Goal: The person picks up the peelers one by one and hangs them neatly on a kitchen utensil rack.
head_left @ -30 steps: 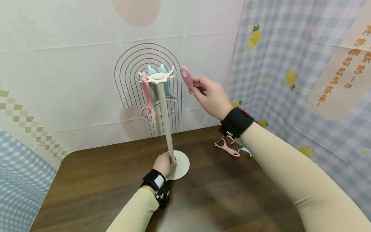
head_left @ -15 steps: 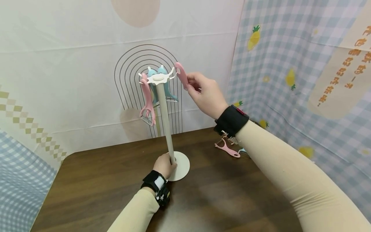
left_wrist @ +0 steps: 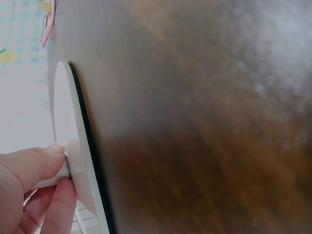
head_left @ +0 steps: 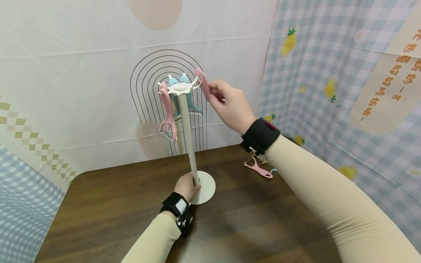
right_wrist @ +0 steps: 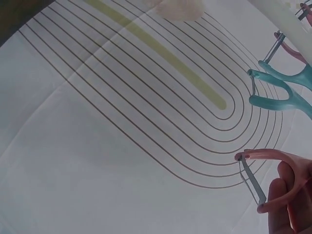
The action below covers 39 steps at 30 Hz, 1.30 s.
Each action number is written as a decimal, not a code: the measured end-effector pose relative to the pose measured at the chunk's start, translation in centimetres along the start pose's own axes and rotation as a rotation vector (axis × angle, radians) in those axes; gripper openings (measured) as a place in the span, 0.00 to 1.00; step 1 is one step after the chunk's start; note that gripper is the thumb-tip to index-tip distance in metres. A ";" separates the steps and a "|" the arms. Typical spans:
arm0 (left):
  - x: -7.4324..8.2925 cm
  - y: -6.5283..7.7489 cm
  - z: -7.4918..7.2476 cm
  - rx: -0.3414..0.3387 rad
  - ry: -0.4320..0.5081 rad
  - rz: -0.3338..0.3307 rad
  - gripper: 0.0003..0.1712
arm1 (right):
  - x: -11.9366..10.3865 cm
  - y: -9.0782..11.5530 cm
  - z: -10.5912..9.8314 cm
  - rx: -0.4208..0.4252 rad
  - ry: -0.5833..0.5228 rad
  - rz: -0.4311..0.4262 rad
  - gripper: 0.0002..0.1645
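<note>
We see the right hand [head_left: 231, 106] pinching a pink peeler [head_left: 204, 85] between thumb and fingers, its upper end at a hook [head_left: 195, 81] of the stand [head_left: 188, 135]. The left hand's [head_left: 186, 187] fingers and thumb grip the pole just above the base [head_left: 208, 187], while two blue peelers [head_left: 190, 100] hang above.

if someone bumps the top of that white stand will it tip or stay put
The white stand looks apt to tip if pushed high up, being tall and slim with peelers hung near its top. Its flat round base should resist light nudges. The left hand, gripping low, probably steadies it.
</note>
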<state>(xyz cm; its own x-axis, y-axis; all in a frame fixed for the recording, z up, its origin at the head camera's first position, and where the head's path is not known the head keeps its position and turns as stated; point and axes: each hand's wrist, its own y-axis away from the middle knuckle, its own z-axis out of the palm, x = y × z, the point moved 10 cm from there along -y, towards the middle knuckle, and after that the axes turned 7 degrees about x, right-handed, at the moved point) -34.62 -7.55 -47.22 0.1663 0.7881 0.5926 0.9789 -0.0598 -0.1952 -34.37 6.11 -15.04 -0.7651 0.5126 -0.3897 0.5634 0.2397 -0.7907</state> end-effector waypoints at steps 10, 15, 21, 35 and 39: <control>0.1 0.1 -0.1 -0.007 0.001 -0.001 0.06 | -0.1 0.6 0.7 -0.067 0.043 0.033 0.14; 0.3 0.2 -0.3 -0.003 -0.005 -0.001 0.06 | 0.0 1.0 1.2 -0.084 0.051 0.049 0.13; 0.2 0.2 -0.3 0.010 -0.010 -0.001 0.06 | -0.2 1.5 1.7 -0.102 0.029 0.037 0.15; -0.3 -0.1 0.0 0.009 -0.001 -0.017 0.06 | 1.3 2.7 1.2 -0.078 -0.046 -0.042 0.19; -0.2 -0.1 0.0 0.014 0.004 -0.005 0.05 | 4.0 4.1 1.3 -0.120 -0.006 -0.001 0.20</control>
<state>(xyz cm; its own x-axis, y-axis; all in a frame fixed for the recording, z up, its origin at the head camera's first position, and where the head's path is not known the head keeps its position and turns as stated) -34.71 -7.73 -47.31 0.1622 0.7860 0.5965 0.9780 -0.0476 -0.2032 -35.52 8.01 -20.44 -0.7674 0.5072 -0.3922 0.5955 0.3374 -0.7290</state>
